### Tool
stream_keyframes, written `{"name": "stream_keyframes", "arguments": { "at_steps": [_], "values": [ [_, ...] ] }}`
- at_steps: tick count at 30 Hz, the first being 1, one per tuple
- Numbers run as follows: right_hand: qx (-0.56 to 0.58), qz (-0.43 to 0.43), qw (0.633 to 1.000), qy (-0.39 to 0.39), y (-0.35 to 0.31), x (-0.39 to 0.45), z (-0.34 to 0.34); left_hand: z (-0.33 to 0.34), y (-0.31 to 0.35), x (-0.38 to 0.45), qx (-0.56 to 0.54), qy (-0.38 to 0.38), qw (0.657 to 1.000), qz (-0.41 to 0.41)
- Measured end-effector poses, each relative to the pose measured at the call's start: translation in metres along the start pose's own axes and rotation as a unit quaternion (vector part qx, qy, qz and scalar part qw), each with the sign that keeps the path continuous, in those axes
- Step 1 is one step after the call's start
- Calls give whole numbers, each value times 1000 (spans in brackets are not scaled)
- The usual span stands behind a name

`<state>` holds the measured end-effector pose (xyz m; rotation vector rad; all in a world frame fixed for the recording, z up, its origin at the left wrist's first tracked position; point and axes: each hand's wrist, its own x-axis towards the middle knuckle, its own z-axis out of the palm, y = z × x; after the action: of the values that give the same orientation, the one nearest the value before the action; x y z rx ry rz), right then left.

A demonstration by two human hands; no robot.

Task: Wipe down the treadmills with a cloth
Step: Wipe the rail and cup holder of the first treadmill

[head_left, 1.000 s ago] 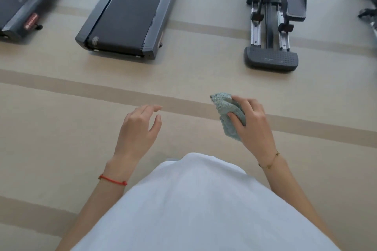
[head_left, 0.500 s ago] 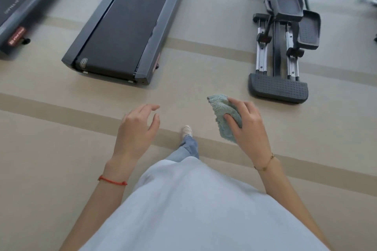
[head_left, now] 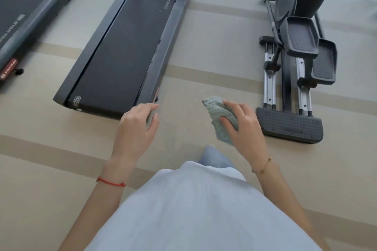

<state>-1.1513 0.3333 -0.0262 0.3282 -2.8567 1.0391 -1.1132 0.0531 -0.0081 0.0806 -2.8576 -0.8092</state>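
View from above, standing person. Right hand grips a bunched pale green cloth, held in the air just right of the rear end of the central treadmill. Left hand hangs empty over that treadmill's rear corner, fingers loosely curled. The belt's far end carries partly legible white lettering, "TRAC". A second treadmill lies left of it, with a red end label, unreadable. An elliptical trainer stands right of the cloth.
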Motion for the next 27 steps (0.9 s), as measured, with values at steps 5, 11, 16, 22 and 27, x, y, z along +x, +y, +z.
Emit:
{"name": "stream_keyframes", "arguments": {
  "at_steps": [5, 11, 16, 22, 27],
  "values": [
    [6, -10, 1000, -16, 34, 111, 9, 31, 1, 105, -7, 6, 1000, -19],
    [4, -51, 998, -39, 73, 274, 2, 64, 17, 247, -8, 32, 998, -48],
    [4, -82, 995, -53, 88, 408, -16, 75, 32, 358, -3, 64, 995, -70],
    [12, -112, 990, -84, 99, 533, -7, 84, 33, 465, -7, 80, 991, -110],
    [20, -139, 985, -95, 104, 627, 17, 92, 11, 550, 3, 95, 986, -134]
  ]
}}
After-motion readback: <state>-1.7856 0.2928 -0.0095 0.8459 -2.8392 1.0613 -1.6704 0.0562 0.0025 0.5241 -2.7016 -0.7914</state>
